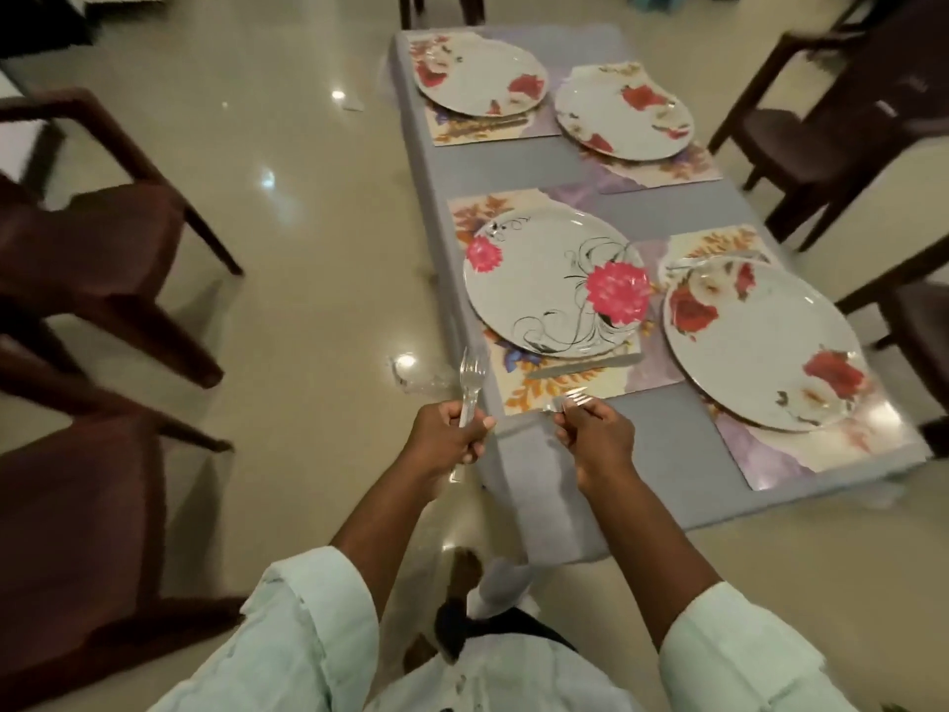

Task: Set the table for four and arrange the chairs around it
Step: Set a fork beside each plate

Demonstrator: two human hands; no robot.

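Note:
A grey table (pixel 667 434) carries several floral placemats, each under a flowered white plate. The nearest plates are the pink-flower plate (pixel 552 282) and a red-flower plate (pixel 760 346). A clear plastic knife (pixel 583 366) lies on the mat just below the pink-flower plate. My left hand (pixel 447 436) grips a bunch of clear plastic forks (pixel 470 385), upright, off the table's near left corner. My right hand (pixel 595 436) pinches a single clear fork (pixel 572 399) low over the near edge of that mat.
Dark brown chairs stand apart from the table: one at the left (pixel 97 238), another at the near left (pixel 77 547), one at the far right (pixel 842 105) and one at the right edge (pixel 919 326). Glossy beige floor lies between them. More clear cutlery (pixel 719 260) rests above the red-flower plate.

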